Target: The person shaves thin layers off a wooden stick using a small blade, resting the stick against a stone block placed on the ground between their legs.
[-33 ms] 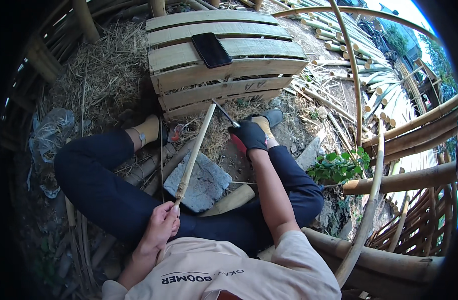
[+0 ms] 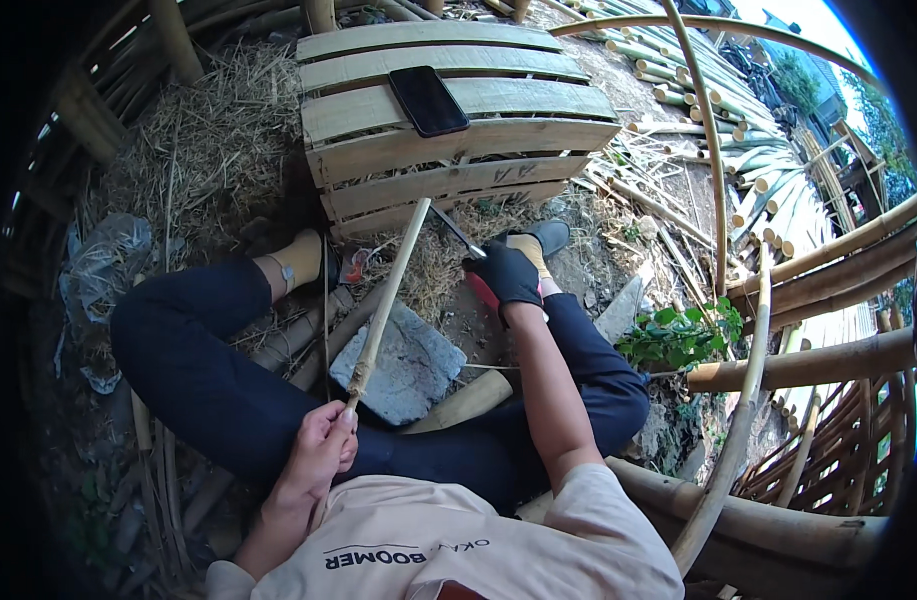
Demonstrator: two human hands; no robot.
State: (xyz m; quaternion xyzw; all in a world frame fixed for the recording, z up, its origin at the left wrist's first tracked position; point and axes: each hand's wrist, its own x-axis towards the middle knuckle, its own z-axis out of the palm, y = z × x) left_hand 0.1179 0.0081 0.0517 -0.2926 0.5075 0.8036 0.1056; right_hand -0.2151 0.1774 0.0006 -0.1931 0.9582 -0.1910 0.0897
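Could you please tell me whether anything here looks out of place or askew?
Yes: crumpled clear plastic lies at the far left, looking like stray litter beside the straw. The smartphone also lies askew, slanting across the wooden crate's top slats.

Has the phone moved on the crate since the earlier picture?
No. Judged against the slats of the crate, the phone lies in the same place, at the same angle; no shift is visible in any direction.
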